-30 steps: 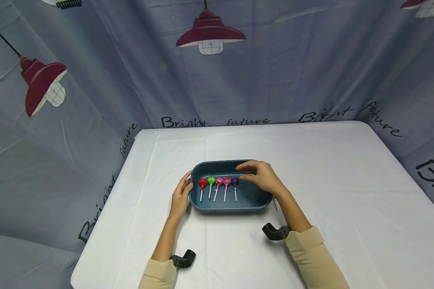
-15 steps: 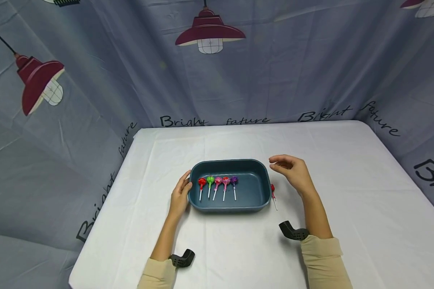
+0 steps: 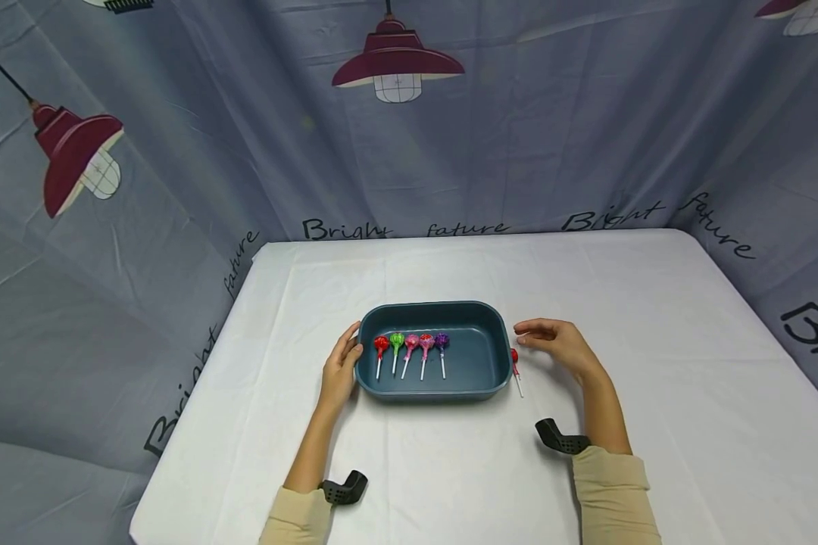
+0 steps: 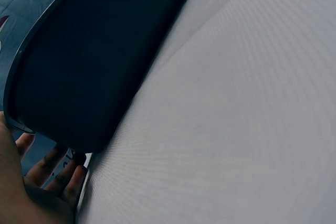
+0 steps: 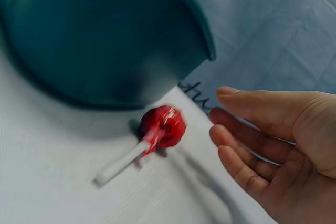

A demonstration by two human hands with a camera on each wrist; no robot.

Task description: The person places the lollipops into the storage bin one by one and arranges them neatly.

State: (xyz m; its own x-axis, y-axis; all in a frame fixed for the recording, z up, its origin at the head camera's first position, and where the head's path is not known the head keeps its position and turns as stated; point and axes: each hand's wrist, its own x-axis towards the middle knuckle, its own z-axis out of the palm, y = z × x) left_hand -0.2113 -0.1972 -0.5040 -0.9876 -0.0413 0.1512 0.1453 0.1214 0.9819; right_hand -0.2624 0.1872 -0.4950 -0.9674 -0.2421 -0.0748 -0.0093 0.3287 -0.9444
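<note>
My left hand [image 3: 338, 372] rests against the left end of a dark teal tray [image 3: 473, 384]; in the left wrist view its fingers [image 4: 46, 166] reach out along the outside of the tray's end wall. Off the tray's right end, my right hand [image 3: 560, 347] hovers with loosely bent fingers and nothing between them. Below its fingertips a red lollipop [image 3: 514, 356] lies on the table, close against the tray. The right wrist view shows the wrapped head of this red lollipop [image 5: 164, 125] just left of the fingertips, its white stick pointing away from the hand.
Inside the tray several lollipops stand in a row, heads away from me: red [image 3: 381, 344], green [image 3: 397, 341], two pink ones and a purple one [image 3: 441, 342]. A white cloth covers the table [image 3: 613, 303]. Behind hangs a grey-blue curtain [image 3: 518, 136] with printed lamps.
My right hand has moved from over the tray out to its right, then lowered toward the red lollipop, which has come into sight. The left hand and the tray have stayed put.
</note>
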